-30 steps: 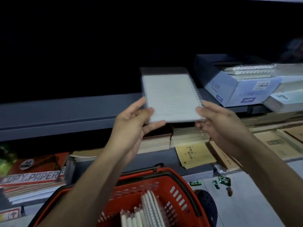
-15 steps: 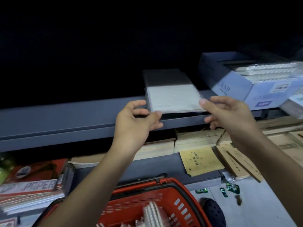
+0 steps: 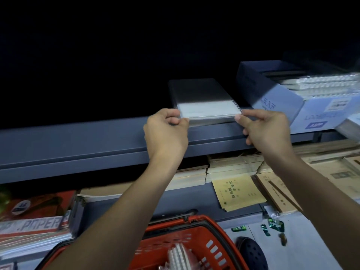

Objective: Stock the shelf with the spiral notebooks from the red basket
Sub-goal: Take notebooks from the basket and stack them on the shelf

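The left hand (image 3: 165,131) pinches the near left corner of a clear-wrapped white spiral notebook (image 3: 204,106) lying flat on the grey metal shelf (image 3: 78,141), its far half in shadow. The right hand (image 3: 266,131) grips the near right corner, and just right of it sits a pale blue cardboard box (image 3: 303,106) of notebooks. Below both forearms stands the red plastic basket (image 3: 187,244), more spiral notebooks (image 3: 179,258) upright inside.

Place: a stationery shop aisle, dimly lit.
Shelving: long grey metal shelf (image 3: 97,145) tiers stacked one above another.
Stock: open pale blue cardboard box (image 3: 288,102) of wrapped spiral pads; stacks of tan paper booklets (image 3: 233,168); red-and-white copy paper packs (image 3: 35,221).
Shopping gear: red plastic basket with black rim (image 3: 194,236) on the floor.
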